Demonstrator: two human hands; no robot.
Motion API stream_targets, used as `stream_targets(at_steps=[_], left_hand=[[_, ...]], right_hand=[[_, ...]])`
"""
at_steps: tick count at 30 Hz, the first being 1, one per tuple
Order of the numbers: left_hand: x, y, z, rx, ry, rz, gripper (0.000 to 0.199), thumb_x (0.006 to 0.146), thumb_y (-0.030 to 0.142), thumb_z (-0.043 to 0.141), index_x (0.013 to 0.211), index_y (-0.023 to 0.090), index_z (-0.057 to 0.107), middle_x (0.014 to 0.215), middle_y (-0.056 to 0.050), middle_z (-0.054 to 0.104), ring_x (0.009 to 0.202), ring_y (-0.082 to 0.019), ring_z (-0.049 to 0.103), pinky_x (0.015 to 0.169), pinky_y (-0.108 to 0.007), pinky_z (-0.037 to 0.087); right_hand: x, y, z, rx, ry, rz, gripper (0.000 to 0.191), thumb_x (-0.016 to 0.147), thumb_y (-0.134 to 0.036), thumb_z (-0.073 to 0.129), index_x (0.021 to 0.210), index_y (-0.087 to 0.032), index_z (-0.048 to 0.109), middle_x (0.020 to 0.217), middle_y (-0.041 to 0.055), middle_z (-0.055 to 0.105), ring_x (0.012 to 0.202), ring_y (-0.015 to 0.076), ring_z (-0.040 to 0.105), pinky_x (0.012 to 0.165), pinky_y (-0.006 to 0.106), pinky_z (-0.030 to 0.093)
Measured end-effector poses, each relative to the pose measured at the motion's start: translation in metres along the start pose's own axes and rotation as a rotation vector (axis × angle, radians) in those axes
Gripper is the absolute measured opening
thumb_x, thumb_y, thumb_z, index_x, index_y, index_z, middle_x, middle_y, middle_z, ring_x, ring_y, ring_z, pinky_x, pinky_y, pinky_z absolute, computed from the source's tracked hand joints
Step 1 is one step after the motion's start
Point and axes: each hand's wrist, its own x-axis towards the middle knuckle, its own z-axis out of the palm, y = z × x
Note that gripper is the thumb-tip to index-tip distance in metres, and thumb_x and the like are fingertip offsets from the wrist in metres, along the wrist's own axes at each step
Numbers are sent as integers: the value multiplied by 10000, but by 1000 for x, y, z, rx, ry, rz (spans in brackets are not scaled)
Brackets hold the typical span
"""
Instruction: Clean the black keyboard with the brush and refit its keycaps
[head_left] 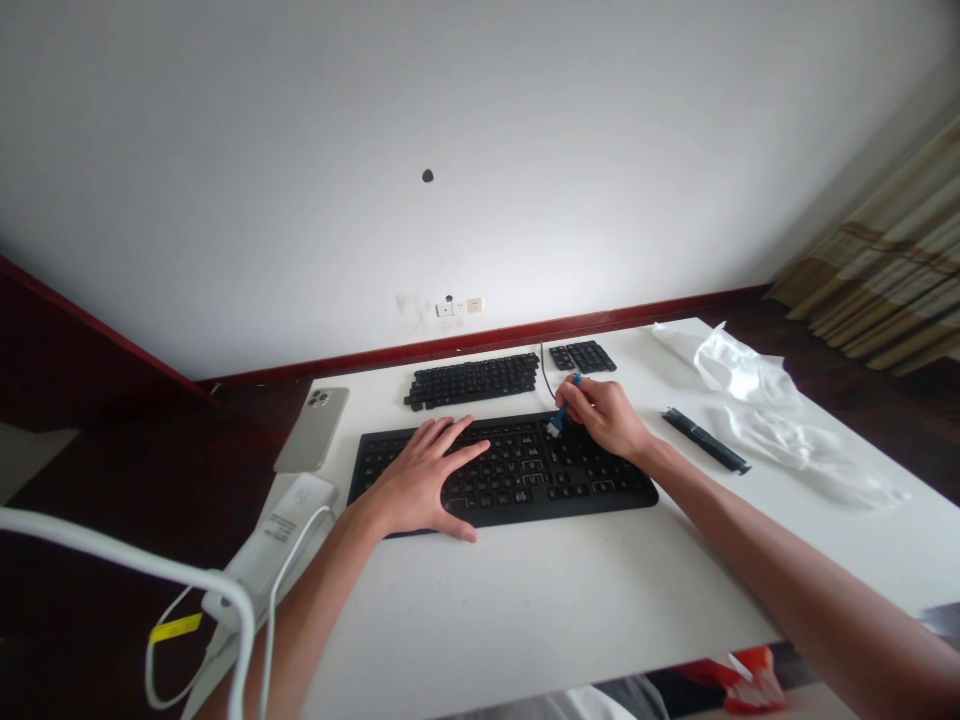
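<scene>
The left hand (426, 472), splayed wide and gripping nothing, rests on the keyboard (495, 482); at that palm's two o'clock, the right hand (606, 415) pinches a brush (556, 424), best worked lightly.

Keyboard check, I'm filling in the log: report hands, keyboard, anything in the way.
Left hand spread on keyboard, hiding part. Right hand gripping blue brush-like tool at keyboard. Black key sets behind; plastic wrap off right, apart from keyboard.
</scene>
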Motion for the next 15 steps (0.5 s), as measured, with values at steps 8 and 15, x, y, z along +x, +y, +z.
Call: stream_targets(at_steps=[8,15], left_hand=[[0,0,0,-3,4,0,1216,632,884,786,1660,382,374,1799,-51,112,1620,-474,134,1306,-653,160],[0,-1,0,-3,-9,1,1219,646,906,754,1669,379,353,1800,-58,106,1622,-468,123,1303,-662,156]], right_hand=[[0,-4,0,86,39,-13,529,1092,-587,387,841,-196,640,646,-4,532,592,150,494,628,308,391],[2,-4,-3,-27,39,-17,513,1086,-576,404,815,-198,620,646,1,548,595,155,486,643,317,388]])
